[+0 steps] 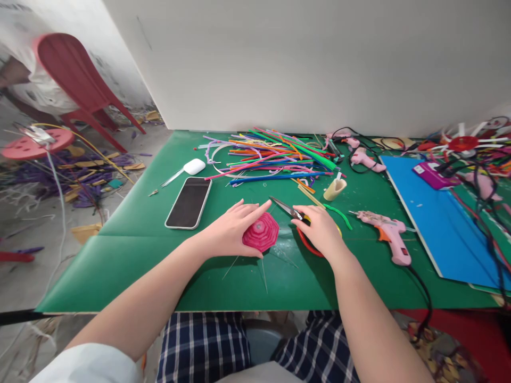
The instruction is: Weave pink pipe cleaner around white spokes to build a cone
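My left hand (235, 229) is curved round a pink, many-sided disc (261, 233) wound in rings like fuzzy pipe cleaner, its thumb at the lower edge and its fingers across the top. Thin wire spokes stick out from under the disc over the green table. To the right, my right hand (319, 226) is closed on a pair of scissors (289, 208) with red and yellow handles. Their dark blades point up and left towards the disc, apart from it. The palm hides part of the handles.
A phone (189, 203) and a white earphone case (194, 167) lie to the left. Colourful pipe cleaners (271, 154) are heaped at the back. A pink glue gun (389, 234) with a cord, a bamboo cup (334, 189) and a blue board (443, 223) are to the right.
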Tool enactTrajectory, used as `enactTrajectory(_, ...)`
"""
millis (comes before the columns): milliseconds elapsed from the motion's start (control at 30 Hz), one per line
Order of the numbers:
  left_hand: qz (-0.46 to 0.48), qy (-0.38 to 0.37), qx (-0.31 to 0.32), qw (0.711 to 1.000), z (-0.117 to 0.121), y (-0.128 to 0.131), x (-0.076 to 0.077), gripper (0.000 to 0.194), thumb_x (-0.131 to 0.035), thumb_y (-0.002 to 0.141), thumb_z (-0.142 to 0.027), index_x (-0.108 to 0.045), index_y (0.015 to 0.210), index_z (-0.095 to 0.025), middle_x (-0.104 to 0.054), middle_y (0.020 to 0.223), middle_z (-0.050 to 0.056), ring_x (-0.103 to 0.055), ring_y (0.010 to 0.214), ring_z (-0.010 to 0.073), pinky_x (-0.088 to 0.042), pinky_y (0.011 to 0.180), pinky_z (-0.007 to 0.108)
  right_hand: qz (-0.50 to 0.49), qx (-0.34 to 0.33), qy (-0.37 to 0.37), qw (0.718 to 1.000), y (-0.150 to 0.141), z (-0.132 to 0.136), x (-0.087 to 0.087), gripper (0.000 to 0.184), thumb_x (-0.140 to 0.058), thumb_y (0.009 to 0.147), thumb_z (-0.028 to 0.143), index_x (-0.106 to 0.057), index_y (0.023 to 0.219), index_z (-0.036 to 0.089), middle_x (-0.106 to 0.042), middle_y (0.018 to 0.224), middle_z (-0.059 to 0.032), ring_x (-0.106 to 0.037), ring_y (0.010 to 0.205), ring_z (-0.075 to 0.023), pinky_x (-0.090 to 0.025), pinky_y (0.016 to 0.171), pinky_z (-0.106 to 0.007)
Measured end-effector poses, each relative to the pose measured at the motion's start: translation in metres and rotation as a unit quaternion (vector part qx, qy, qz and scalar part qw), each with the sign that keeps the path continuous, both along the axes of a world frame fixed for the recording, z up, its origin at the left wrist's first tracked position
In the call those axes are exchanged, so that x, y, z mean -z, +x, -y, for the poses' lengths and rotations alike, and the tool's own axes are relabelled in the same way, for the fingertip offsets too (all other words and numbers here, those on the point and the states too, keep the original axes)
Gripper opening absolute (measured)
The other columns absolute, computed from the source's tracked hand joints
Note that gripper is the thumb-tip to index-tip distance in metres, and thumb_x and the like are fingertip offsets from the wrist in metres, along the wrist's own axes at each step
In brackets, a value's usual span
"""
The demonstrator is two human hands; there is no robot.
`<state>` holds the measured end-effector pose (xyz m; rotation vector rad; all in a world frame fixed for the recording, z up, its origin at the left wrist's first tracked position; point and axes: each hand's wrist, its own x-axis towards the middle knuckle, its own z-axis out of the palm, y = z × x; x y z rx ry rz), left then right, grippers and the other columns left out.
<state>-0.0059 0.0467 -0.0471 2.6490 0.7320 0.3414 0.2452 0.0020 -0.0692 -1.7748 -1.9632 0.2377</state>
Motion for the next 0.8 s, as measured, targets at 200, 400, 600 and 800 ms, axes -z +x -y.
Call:
enactTrajectory(200,0.001,0.004,-0.006,1.000,0.003,0.001,-0.005,0.109,-0.062,0.062,-0.062,-0.001,0.144,-0.025,-0.040,0.135,0.013,-0.032,0.127,0.0349,-0.019,0.105,0.052,0.073,0.033,-0.017,0.997,0.000,-0.002,0.002,0.029,-0.058,0.077,0.025,-0.063,0.105,0.019,-0.066,0.095,-0.0091,-0.058,0.092,-0.0256,-0.044,0.079,-0.037)
enactTrajectory(400,0.002,-0.039,-0.019,0.999,0.001,-0.004,-0.008,0.110,-0.065,0.060,-0.061,-0.001,0.143,-0.028,-0.032,0.142,0.012,-0.023,0.132,0.0356,-0.020,0.105,0.052,0.132,0.096,0.017,0.987,0.007,0.003,-0.003,0.022,-0.055,0.076,0.020,-0.066,0.095,0.021,-0.066,0.088,-0.0102,-0.056,0.083,-0.0265,-0.043,0.071,-0.038)
enactTrajectory(600,0.097,-0.093,-0.152,0.979,-0.017,-0.018,-0.015,0.067,-0.049,0.079,-0.054,-0.031,0.137,-0.026,-0.051,0.129,0.008,-0.050,0.112,0.0262,-0.042,0.089,0.038,-0.059,0.059,0.112,0.990,-0.012,0.013,-0.018,0.022,-0.047,0.084,0.025,-0.066,0.093,0.020,-0.067,0.087,-0.0083,-0.058,0.083,-0.0234,-0.046,0.075,-0.037)
enactTrajectory(800,0.118,-0.152,-0.239,0.952,-0.020,-0.012,-0.007,0.037,-0.040,0.086,-0.043,-0.058,0.111,-0.022,-0.070,0.092,0.002,-0.063,0.083,0.0185,-0.045,0.077,0.029,-0.328,0.020,-0.175,0.928,-0.042,0.028,-0.029,0.032,-0.051,0.082,0.038,-0.058,0.108,0.022,-0.067,0.072,-0.0028,-0.058,0.051,-0.0133,-0.045,0.044,-0.025)
